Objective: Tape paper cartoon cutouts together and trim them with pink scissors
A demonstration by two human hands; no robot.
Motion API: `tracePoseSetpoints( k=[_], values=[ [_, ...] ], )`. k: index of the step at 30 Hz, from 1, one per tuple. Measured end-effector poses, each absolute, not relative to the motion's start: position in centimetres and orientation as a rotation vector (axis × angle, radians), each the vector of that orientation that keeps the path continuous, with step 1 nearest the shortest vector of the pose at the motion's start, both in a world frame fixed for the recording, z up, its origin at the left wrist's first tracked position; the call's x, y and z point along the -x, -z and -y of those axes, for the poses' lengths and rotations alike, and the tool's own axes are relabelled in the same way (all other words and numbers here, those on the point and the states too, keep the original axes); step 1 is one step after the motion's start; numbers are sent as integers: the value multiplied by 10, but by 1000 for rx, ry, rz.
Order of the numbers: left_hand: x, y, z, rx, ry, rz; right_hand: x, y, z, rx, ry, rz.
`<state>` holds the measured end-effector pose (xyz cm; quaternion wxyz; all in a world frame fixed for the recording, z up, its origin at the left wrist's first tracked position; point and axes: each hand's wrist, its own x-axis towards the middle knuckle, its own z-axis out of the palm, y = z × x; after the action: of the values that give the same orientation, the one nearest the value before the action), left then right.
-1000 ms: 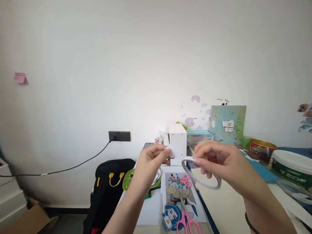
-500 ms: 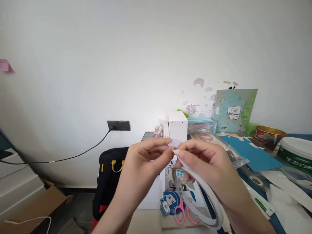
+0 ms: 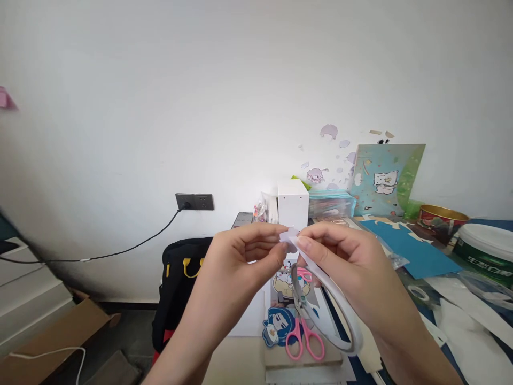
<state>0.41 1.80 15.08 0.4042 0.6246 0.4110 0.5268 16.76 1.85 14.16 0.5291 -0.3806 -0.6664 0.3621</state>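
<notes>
My left hand [image 3: 242, 264] is closed, pinching a small pale lilac paper piece [image 3: 287, 235] between thumb and fingertips. My right hand [image 3: 352, 264] is closed on a roll of white tape [image 3: 354, 334], which hangs below it as a thin ring. The tape's white end [image 3: 295, 243] meets the lilac piece between my two hands; whether it is stuck there I cannot tell. Beneath lie pink-handled scissors [image 3: 294, 342], seen partly through the ring. A blue-haired cartoon cutout [image 3: 278, 325] lies left of the scissors, and printed cartoon sheets are behind them, partly hidden by my hands.
A white box [image 3: 293, 200] stands against the wall, with a clear pencil case [image 3: 332, 206] beside it. On the right are a blue sheet [image 3: 412, 248], a green tub with a white lid [image 3: 489, 235] and paper scraps [image 3: 473, 337]. A black backpack [image 3: 176, 289] sits at left.
My hands stay together at nearly the same place. The tape end has shifted slightly up against the lilac piece, and the ring has swung a little. The view has tilted slightly down.
</notes>
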Motion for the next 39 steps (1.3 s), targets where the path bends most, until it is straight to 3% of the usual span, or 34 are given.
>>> tracePoseSetpoints(
  k=[10,39],
  values=[
    [-11,-147,-22,-1345,-1316,-805,-151,-136,-14,910,-677,1455],
    [-20,-150,-19,-1367,-1381,-821,-155,-137,-20,1007,-699,1466]
  ],
)
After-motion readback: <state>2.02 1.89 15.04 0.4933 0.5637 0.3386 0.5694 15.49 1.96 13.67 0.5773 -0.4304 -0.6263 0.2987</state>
